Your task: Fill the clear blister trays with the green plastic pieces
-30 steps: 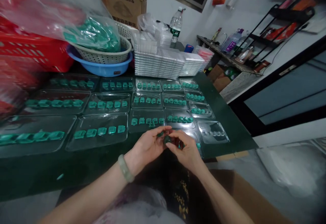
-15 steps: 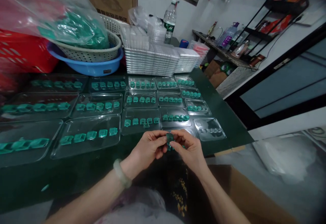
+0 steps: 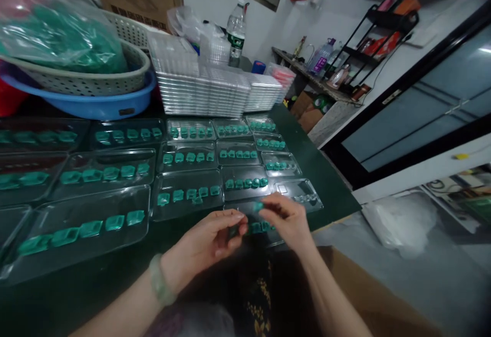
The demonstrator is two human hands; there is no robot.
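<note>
My right hand (image 3: 286,219) pinches a small green translucent piece (image 3: 258,206) between thumb and fingertips. It hovers over a clear plastic tray (image 3: 282,241) that is partly hidden by my hands, where other green pieces (image 3: 256,228) sit in a row. My left hand (image 3: 215,232), with a pale bangle on its wrist, is just left of that tray. Its thumb and forefinger are pressed together and the other fingers curl inward. Something dark shows in its fingers, too unclear to name. Beside it lies a tray (image 3: 187,179) with a row of green pieces.
More clear trays with green pieces cover the dark green table (image 3: 95,281). Behind them stand stacked clear trays (image 3: 203,94), a blue basin (image 3: 99,103) under a pale basket (image 3: 88,81), and a water bottle (image 3: 236,35). A cardboard box (image 3: 345,281) is below right.
My hands have come apart. The right one has moved away from the left with the green piece and holds it above the tray. The view has shifted to the right.
</note>
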